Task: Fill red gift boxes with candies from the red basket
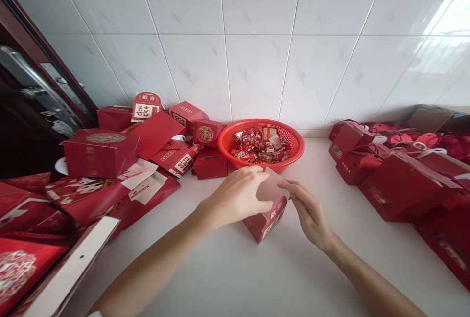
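A small red cardboard gift box [256,227] with pale characters on its end panel stands on the white tabletop, its top flaps raised. My left hand [238,194] is closed on its left side, the thumb near the front panel and the fingers at the back edge. From the right, my right hand [308,209] pinches the pale inner side of a flap by its edge. The inside of the box is mostly hidden by my hands. Just behind it sits a red plastic basket [299,153] holding many wrapped candies [257,146].
Red gift boxes [99,153] and flat red packaging [91,199] are heaped on the left. Rows of red boxes with ribbons [404,187] line the right. A tiled wall [257,77] closes off the back, and a dark door with a metal handle [33,77] stands far left.
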